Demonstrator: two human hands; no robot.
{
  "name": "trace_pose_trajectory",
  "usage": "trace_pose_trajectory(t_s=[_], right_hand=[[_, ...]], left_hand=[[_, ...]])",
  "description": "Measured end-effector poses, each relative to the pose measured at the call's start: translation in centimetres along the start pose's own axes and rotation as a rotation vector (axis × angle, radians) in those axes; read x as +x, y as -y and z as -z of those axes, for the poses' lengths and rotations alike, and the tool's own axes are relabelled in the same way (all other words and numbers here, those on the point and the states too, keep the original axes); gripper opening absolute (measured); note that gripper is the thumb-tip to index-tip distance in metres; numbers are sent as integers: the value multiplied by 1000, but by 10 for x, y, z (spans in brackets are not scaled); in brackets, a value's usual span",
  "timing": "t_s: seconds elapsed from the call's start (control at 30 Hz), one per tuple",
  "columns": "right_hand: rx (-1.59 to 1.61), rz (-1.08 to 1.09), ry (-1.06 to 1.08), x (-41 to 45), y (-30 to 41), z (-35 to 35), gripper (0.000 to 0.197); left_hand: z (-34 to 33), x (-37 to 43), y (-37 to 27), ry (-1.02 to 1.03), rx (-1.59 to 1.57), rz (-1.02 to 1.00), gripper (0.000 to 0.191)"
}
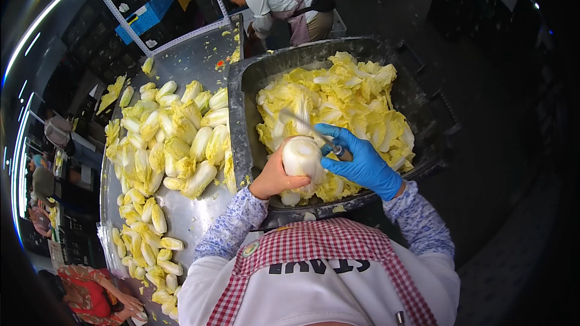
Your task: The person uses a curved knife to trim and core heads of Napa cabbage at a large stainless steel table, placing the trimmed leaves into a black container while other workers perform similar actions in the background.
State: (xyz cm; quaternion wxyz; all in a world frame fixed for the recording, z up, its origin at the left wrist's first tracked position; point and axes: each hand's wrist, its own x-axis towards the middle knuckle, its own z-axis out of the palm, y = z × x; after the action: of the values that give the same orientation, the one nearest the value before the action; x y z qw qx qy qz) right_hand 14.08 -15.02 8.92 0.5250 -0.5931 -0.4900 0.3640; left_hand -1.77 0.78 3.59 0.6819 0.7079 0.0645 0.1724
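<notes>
My bare left hand (277, 175) holds a napa cabbage (302, 159), its pale cut base turned up towards me. In my right hand (360, 158), gloved in blue, is a knife (343, 153) with a wooden handle. Its blade, blurred, points up and left just beyond the cabbage. Both hands are over the near part of a large dark plastic tub (239, 99). Loose yellow and white cabbage leaves (349, 95) fill much of that tub. Most of the cabbage's leafy end is hidden below its base and my hand.
A metal table (206, 210) stands to the left, bearing a heap of napa cabbages (170, 131) and a row of smaller ones (147, 244). Beyond the tub a person (290, 7) bends over. Another person's hands (131, 308) are at the table's lower left. A metal frame (120, 16) rises behind.
</notes>
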Motion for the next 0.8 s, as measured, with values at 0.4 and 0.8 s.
trace_pose_trajectory(t_s=[0.4, 0.8], right_hand=[[26, 172, -145, -8, 3, -15, 29], [56, -47, -253, 6, -33, -3, 37]], left_hand=[[-11, -1, 15, 72, -322, 115, 84], [-31, 19, 24, -225, -124, 126, 54]])
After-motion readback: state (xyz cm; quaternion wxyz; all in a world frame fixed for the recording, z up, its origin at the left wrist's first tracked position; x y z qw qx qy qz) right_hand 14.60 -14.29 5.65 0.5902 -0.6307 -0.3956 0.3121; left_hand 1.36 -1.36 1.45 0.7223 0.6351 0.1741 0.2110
